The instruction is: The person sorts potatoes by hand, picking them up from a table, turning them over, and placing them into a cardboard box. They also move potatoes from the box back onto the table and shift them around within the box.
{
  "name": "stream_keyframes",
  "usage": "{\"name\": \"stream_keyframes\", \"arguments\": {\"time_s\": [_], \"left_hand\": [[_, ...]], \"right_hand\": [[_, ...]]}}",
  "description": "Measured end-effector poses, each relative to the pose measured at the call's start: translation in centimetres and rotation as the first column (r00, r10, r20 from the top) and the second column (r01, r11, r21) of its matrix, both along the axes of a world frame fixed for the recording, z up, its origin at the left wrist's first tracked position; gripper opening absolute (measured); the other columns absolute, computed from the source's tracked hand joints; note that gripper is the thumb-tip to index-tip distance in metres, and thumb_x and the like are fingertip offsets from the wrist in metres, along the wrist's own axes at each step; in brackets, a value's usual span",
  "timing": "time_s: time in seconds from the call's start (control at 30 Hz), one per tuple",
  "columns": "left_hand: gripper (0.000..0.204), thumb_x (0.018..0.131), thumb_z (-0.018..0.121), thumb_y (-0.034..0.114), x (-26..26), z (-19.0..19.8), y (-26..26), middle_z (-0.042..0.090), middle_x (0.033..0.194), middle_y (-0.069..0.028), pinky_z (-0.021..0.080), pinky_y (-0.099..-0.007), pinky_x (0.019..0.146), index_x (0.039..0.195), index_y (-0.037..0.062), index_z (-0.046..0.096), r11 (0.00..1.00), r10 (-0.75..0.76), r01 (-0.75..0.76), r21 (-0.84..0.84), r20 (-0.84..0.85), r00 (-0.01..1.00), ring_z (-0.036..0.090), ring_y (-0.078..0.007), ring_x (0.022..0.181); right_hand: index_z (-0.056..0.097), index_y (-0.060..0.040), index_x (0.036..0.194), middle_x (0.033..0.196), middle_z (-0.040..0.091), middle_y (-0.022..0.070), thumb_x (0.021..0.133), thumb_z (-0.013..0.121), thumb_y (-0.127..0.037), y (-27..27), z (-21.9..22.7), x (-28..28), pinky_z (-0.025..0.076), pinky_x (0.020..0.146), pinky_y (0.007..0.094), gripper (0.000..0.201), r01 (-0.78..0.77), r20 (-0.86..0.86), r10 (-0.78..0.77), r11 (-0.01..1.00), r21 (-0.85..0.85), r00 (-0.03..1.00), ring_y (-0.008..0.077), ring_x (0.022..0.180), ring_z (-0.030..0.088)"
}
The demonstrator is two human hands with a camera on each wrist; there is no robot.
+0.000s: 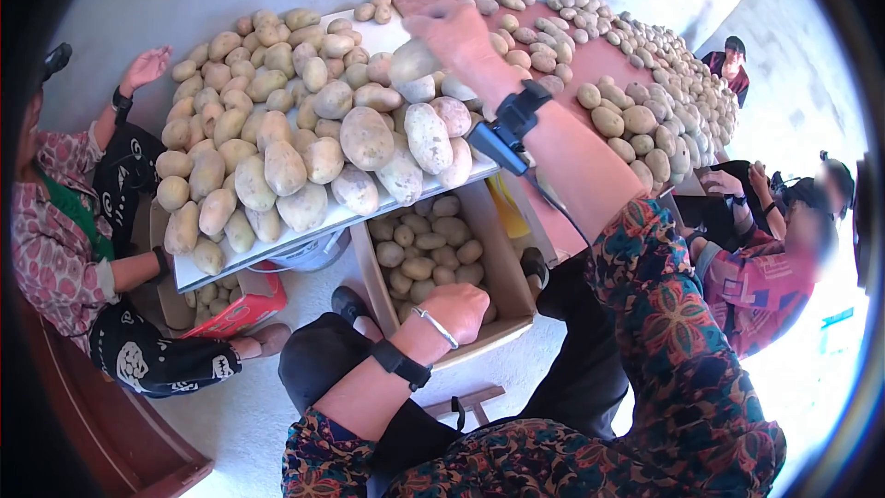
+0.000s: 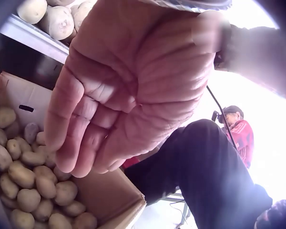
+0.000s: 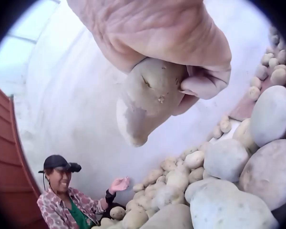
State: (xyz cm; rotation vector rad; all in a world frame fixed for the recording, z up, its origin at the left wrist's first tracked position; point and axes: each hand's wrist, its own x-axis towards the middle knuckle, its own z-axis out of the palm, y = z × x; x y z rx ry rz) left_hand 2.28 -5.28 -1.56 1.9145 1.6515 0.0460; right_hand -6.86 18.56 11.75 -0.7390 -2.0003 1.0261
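My right hand (image 1: pixel 452 32) is raised over the far side of a white board (image 1: pixel 304 226) heaped with large potatoes (image 1: pixel 277 129). It grips one pale potato (image 1: pixel 412 60). In the right wrist view the fingers and thumb of that hand (image 3: pixel 181 38) curl round the potato (image 3: pixel 148 95), whose lower end sticks out. My left hand (image 1: pixel 456 309) hovers as a fist at the near rim of a cardboard box (image 1: pixel 502 267) of small potatoes (image 1: pixel 429 249). In the left wrist view its fingers (image 2: pixel 90 143) curl toward the palm with nothing in them, above the box (image 2: pixel 105 195).
A seated person (image 1: pixel 64 240) at the left lifts an open hand (image 1: pixel 146 65) beside the heap. A red box (image 1: pixel 244 304) of potatoes stands under the board. A pink table (image 1: pixel 590 60) at the back right carries many more potatoes. Other people (image 1: pixel 765 258) sit on the right.
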Motion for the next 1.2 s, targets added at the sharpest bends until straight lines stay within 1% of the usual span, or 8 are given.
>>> {"name": "stream_keyframes", "arguments": {"time_s": [0.07,0.13,0.4,0.53,0.6,0.8,0.97,1.2], "left_hand": [[0.013,0.071,0.062,0.002,0.0,0.0,0.0,0.070,0.089,-0.0190,0.056,-0.0413,0.076,0.081,-0.0022,0.070,1.000,0.016,-0.016,0.004,0.014,1.000,0.068,-0.0340,0.090],[0.014,0.071,0.062,0.001,-0.4,0.6,0.2,0.070,0.090,-0.0193,0.056,-0.0415,0.076,0.081,-0.0023,0.070,1.000,0.018,-0.018,-0.007,0.009,1.000,0.068,-0.0345,0.090],[0.013,0.071,0.060,0.002,-1.7,-0.7,0.6,0.068,0.089,-0.0211,0.054,-0.0450,0.076,0.080,-0.0007,0.068,0.987,0.093,-0.095,0.129,0.022,0.995,0.066,-0.0381,0.090],[0.016,0.072,0.056,0.007,-2.5,-1.0,1.1,0.065,0.091,-0.0233,0.049,-0.0492,0.081,0.085,0.0003,0.064,0.961,0.140,-0.160,0.226,0.102,0.985,0.062,-0.0422,0.093],[0.029,0.073,0.057,0.008,-2.5,0.1,1.5,0.066,0.099,-0.0230,0.049,-0.0473,0.088,0.099,0.0030,0.067,0.975,0.169,-0.175,0.137,0.056,0.984,0.061,-0.0396,0.100],[0.039,0.077,0.058,0.010,-2.4,0.6,1.6,0.065,0.109,-0.0228,0.047,-0.0445,0.093,0.115,0.0023,0.065,0.973,0.228,-0.229,0.022,0.030,0.973,0.060,-0.0385,0.107],[0.039,0.076,0.065,0.011,-2.2,-2.1,1.8,0.069,0.097,-0.0199,0.052,-0.0387,0.084,0.114,0.0002,0.067,0.961,0.274,-0.269,-0.058,0.105,0.956,0.067,-0.0319,0.093],[0.038,0.075,0.068,0.013,-2.4,-2.1,0.7,0.071,0.088,-0.0155,0.052,-0.0365,0.077,0.110,-0.0036,0.067,0.956,0.279,-0.256,-0.146,0.164,0.946,0.068,-0.0260,0.083]], "right_hand": [[0.068,0.0002,0.107,0.097,0.070,0.0180,0.081,0.072,-0.029,-1.1,-0.5,-0.8,0.055,0.079,0.0376,0.039,0.002,0.192,-0.057,0.961,0.276,0.980,0.0257,0.087,0.068],[0.067,0.0006,0.104,0.098,0.069,0.0229,0.082,0.069,-0.032,-2.1,0.3,-0.4,0.053,0.086,0.0398,0.040,0.030,0.230,-0.105,0.951,0.309,0.967,0.0366,0.098,0.066],[0.066,-0.0007,0.106,0.090,0.071,0.0171,0.087,0.065,-0.032,-4.6,3.3,12.0,0.053,0.075,0.0374,0.037,0.073,-0.114,-0.030,0.917,0.392,0.993,0.0271,0.082,0.069],[0.065,-0.0004,0.092,0.079,0.065,0.0186,0.089,0.061,-0.023,-8.5,0.1,22.1,0.052,0.067,0.0372,0.023,-0.104,0.154,0.043,0.904,0.414,0.987,0.0273,0.075,0.068],[0.063,-0.0012,0.085,0.074,0.062,0.0191,0.088,0.062,-0.023,-9.5,-2.1,26.8,0.051,0.064,0.0422,0.022,-0.123,0.443,-0.107,0.879,0.460,0.890,0.0334,0.072,0.065],[0.064,-0.0027,0.084,0.075,0.064,0.0181,0.087,0.063,-0.025,-8.7,-7.1,35.3,0.051,0.065,0.0450,0.023,-0.108,0.526,-0.131,0.910,0.401,0.840,0.0363,0.074,0.064],[0.069,-0.0058,0.098,0.088,0.070,0.0144,0.085,0.066,-0.030,-7.4,-7.6,38.8,0.052,0.075,0.0425,0.028,-0.142,0.602,0.116,0.990,-0.003,0.790,0.0330,0.083,0.067],[0.071,-0.0072,0.094,0.088,0.070,0.0128,0.083,0.067,-0.031,-7.5,-7.9,40.4,0.052,0.078,0.0406,0.027,-0.056,0.634,0.019,0.998,0.039,0.773,0.0313,0.088,0.067]]}}
